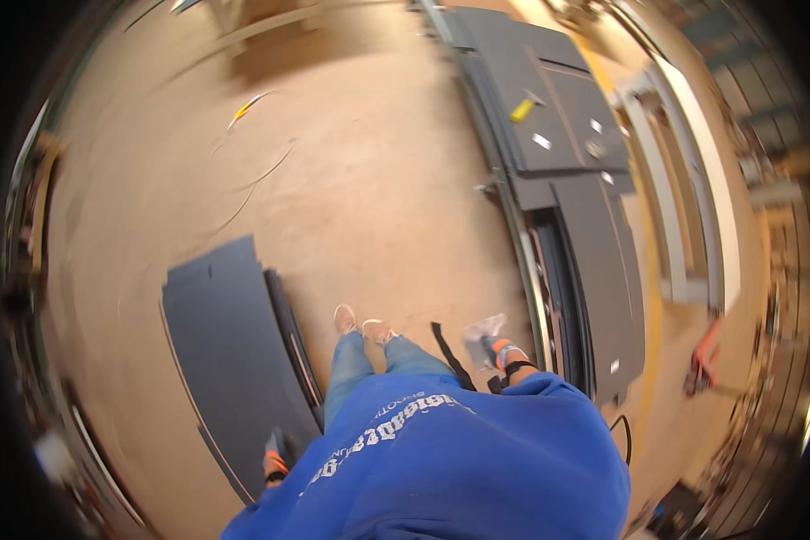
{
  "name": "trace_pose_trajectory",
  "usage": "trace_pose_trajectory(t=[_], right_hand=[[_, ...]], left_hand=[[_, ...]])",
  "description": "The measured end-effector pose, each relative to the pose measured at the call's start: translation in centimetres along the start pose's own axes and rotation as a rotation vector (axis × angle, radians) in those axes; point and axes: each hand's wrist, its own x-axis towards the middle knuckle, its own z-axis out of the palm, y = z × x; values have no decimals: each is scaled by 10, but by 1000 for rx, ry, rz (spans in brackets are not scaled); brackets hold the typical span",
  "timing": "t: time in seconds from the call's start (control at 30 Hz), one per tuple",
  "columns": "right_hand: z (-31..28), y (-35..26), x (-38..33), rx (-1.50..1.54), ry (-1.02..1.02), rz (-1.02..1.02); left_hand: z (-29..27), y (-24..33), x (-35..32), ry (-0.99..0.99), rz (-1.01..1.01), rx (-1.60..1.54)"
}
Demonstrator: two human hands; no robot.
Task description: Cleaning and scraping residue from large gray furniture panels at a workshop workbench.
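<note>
My right hand [495, 349], in a grey and orange glove, holds a crumpled clear plastic bag [479, 334] beside the long right-hand stack of dark panels [598, 270]. Its fingers are curled against the plastic. Low on the left, my left hand [277, 453] wears a matching glove and hangs over or beside a second stack of dark panels [229, 342]. Blur hides its fingers, and I cannot tell whether it touches the panels. A black strap [450, 354] dangles near my right hand.
On the right stack lie a yellow-handled tool [522, 111] and small white labels [542, 141]. A yellow item [241, 113] and a thin cord [259, 183] are on the floor ahead. Farther right are a white frame [704, 189] and a red pallet-jack-like handle [706, 351].
</note>
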Motion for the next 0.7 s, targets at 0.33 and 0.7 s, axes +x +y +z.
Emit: trace_pose_trajectory(t=[0.33,0.7], right_hand=[[-17,144,-148,355,242,240],[-33,36,-17,-7,-36,-2]], left_hand=[[106,252,102,-468,395,750],[441,362,-1,-535,438,669]])
